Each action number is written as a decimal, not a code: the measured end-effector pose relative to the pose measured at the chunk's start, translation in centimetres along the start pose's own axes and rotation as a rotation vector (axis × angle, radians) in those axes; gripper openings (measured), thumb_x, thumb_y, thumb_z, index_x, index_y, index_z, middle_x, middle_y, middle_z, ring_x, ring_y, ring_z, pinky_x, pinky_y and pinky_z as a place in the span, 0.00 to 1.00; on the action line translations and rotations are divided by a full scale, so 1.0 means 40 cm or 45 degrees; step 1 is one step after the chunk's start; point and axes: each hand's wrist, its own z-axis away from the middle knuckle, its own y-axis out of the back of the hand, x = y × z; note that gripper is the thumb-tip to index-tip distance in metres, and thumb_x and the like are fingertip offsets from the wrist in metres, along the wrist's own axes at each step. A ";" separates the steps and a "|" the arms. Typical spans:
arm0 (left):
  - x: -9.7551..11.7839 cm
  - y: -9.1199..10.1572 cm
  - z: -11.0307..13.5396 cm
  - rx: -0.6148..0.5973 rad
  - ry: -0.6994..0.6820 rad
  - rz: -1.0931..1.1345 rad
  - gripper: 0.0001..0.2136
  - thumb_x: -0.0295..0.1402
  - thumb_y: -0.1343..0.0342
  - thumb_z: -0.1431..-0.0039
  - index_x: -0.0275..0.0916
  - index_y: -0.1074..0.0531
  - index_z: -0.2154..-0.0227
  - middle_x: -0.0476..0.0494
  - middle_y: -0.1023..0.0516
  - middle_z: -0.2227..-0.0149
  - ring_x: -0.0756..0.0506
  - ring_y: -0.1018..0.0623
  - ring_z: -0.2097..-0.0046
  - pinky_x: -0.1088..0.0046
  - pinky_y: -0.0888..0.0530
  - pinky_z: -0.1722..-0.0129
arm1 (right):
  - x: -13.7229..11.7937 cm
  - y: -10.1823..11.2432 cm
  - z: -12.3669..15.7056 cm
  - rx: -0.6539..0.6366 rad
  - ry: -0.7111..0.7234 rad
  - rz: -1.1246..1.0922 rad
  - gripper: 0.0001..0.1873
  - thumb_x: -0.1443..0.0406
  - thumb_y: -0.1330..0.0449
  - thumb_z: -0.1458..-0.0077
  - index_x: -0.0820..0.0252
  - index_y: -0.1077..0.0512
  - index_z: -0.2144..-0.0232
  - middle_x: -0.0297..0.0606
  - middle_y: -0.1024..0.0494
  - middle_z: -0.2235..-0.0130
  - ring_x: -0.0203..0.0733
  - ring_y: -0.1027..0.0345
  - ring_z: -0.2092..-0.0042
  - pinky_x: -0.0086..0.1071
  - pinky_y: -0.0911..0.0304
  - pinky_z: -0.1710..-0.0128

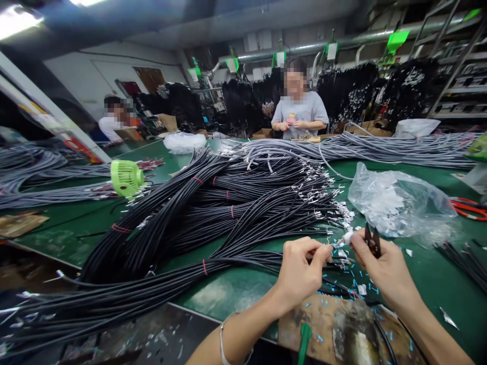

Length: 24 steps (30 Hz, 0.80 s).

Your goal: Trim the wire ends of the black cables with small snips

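Note:
My left hand (304, 268) is closed in a pinch around the end of a black cable, whose thin wires (335, 245) stick out beyond the fingertips. Close to that tip is my right hand (386, 266), with dark-bladed snips (373, 240) tucked in it, blades pointing up. A white piece (347, 237) shows at the right fingertips; whether it is a finger cover or something held, I cannot tell. Left of my hands lie tied bundles of black cables (182, 203), their stripped ends facing right. Small blue bits (355, 276) are scattered beneath my hands.
A clear plastic bag (399, 200) of white pieces lies at right, near orange-handled tools (470, 208). Grey cables (380, 149) stretch across the back. A green fan (127, 178) stands left. A wooden board (292, 324) sits in front. Another person (300, 111) works across the table.

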 end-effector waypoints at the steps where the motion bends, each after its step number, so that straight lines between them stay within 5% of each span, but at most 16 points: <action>1: 0.000 0.000 0.000 -0.004 0.001 -0.004 0.16 0.33 0.50 0.40 0.33 0.25 0.79 0.45 0.28 0.80 0.52 0.31 0.78 0.79 0.37 0.79 | -0.008 -0.007 0.007 -0.032 0.015 0.009 0.16 0.53 0.44 0.46 0.59 0.31 0.74 0.31 0.37 0.80 0.33 0.48 0.79 0.29 0.52 0.81; 10: 0.005 0.001 0.006 0.015 -0.015 -0.043 0.16 0.33 0.50 0.40 0.32 0.26 0.79 0.45 0.28 0.79 0.53 0.33 0.78 0.78 0.39 0.79 | -0.027 -0.005 0.032 -0.076 0.237 0.091 0.08 0.60 0.42 0.45 0.58 0.32 0.72 0.34 0.32 0.72 0.37 0.39 0.71 0.29 0.44 0.75; 15: 0.009 0.004 0.006 0.115 -0.079 -0.043 0.11 0.32 0.46 0.42 0.33 0.25 0.77 0.46 0.28 0.79 0.52 0.31 0.77 0.78 0.37 0.77 | -0.015 -0.016 0.034 -0.140 0.108 0.108 0.09 0.58 0.44 0.43 0.57 0.33 0.71 0.31 0.33 0.73 0.34 0.40 0.72 0.26 0.43 0.74; 20: 0.018 0.012 0.008 0.269 -0.407 -0.054 0.03 0.24 0.41 0.47 0.32 0.24 0.74 0.45 0.26 0.77 0.52 0.30 0.75 0.77 0.34 0.76 | -0.015 -0.018 0.031 -0.131 -0.023 -0.008 0.12 0.55 0.45 0.43 0.55 0.33 0.62 0.32 0.31 0.70 0.35 0.35 0.68 0.24 0.38 0.70; 24: 0.015 0.010 0.011 0.325 -0.724 -0.138 0.03 0.20 0.42 0.48 0.31 0.25 0.73 0.43 0.24 0.76 0.50 0.27 0.73 0.76 0.31 0.73 | -0.039 -0.005 0.033 -0.085 0.111 -0.010 0.08 0.58 0.44 0.44 0.56 0.32 0.68 0.30 0.34 0.74 0.33 0.39 0.73 0.24 0.41 0.76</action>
